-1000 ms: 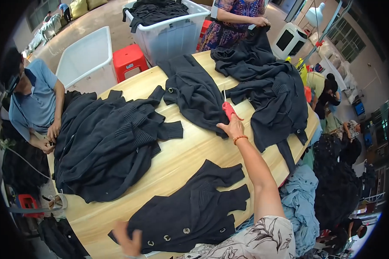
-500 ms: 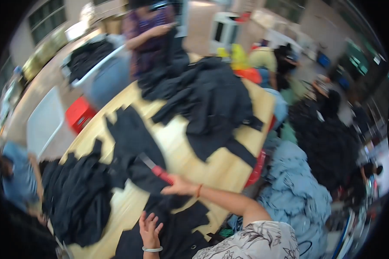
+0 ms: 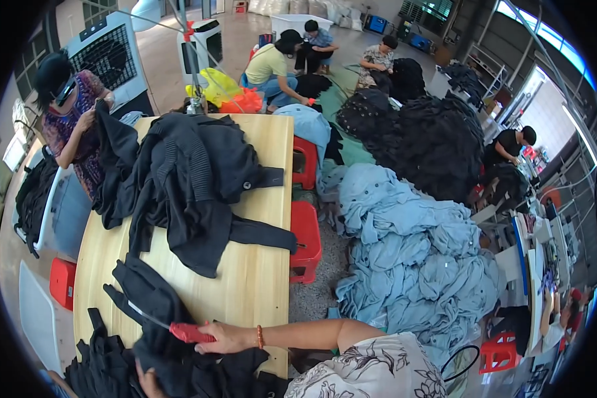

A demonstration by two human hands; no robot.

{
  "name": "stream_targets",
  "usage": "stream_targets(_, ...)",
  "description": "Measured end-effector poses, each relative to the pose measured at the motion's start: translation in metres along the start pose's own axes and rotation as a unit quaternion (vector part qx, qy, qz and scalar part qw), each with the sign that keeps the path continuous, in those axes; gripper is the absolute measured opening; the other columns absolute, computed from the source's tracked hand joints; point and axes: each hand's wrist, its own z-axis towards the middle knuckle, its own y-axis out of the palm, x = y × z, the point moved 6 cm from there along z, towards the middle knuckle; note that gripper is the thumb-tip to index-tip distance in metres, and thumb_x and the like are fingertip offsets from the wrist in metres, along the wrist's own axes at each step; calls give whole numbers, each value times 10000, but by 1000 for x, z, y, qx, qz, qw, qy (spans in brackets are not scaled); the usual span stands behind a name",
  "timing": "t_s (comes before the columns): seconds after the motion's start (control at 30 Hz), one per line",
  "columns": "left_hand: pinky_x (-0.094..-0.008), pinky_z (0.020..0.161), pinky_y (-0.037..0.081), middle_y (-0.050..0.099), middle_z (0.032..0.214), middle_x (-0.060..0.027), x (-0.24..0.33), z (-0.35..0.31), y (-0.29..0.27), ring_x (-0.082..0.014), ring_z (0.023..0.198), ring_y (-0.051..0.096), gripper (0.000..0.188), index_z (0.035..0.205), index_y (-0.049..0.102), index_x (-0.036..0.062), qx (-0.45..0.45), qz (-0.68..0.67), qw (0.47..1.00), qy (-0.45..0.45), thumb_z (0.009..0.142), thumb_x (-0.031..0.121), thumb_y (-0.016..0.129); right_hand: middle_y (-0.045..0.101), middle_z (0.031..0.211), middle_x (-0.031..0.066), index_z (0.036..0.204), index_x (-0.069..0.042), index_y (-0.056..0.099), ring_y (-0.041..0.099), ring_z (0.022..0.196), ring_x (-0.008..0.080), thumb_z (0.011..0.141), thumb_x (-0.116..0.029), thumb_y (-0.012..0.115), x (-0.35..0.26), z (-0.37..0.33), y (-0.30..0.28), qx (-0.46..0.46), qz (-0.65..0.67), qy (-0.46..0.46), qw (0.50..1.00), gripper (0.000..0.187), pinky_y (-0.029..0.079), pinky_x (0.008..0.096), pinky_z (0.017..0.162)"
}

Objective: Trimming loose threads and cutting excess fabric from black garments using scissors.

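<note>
My right hand, with a beaded bracelet at the wrist, is closed around the red handle of a cutting tool. Its narrow metal blade points up and left over a black garment on the wooden table. At the lower left, my left hand touches dark cloth; it is blurred and partly hidden, so its fingers do not show clearly. Beside it lies a heap of black garments. Farther up the table is a larger pile of black clothes with ribbed parts.
Pale blue garments are heaped on the floor to the right, with a large black heap behind. Red stools stand against the table's right edge. A person at the far left handles black cloth; others sit farther back.
The view has swung to the right, bringing the blue heap and seated people more into sight. My left hand, open and raised before, is now down at the dark cloth.
</note>
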Motion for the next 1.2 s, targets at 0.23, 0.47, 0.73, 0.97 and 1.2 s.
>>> stream_targets(0.23, -404, 1043, 398, 462, 1418, -191, 172, -96, 148, -291, 1249, 494, 684, 1480, 306, -54, -174, 268, 937, 139, 941, 256, 590, 689, 817, 126, 1047, 20, 588, 688, 800, 209, 946, -256, 608, 0, -5, -23, 39, -17, -19, 999, 295, 519, 351, 768)
stream_targets(0.47, -361, 1037, 428, 614, 1253, -212, 47, -223, -217, -267, 1192, 576, 634, 1347, 506, -29, 164, 468, 868, 18, 723, 32, 600, 710, 868, 92, 1355, -54, 515, 672, 763, 150, 905, -226, 663, 31, -15, -6, 11, -79, 31, 996, 504, 529, 326, 704)
stream_targets(0.73, -469, 913, 419, 562, 1181, -163, -171, -278, -267, -356, 1108, 530, 746, 1426, 432, 117, 328, 600, 729, 39, 741, 135, 727, 725, 1025, 89, 1153, 15, 646, 679, 916, 155, 901, -155, 676, 34, 32, 113, -127, -263, 68, 954, 306, 506, 309, 863)
stream_targets(0.97, -449, 913, 392, 562, 1135, -148, -172, -308, -265, -347, 1074, 525, 670, 1347, 495, 66, 425, 563, 703, 96, 730, 139, 747, 693, 909, 201, 974, -18, 655, 668, 893, 367, 865, -345, 675, 57, 112, 226, -176, -374, 42, 910, 345, 505, 435, 782)
stream_targets(1.2, -427, 800, 442, 573, 1044, -155, -160, -320, -241, -345, 957, 546, 403, 1188, 608, 46, 375, 581, 703, 167, 789, 12, 647, 681, 1004, 242, 1006, -23, 672, 657, 975, 401, 844, -305, 637, 117, 153, 317, -170, -527, 57, 831, 327, 517, 483, 862)
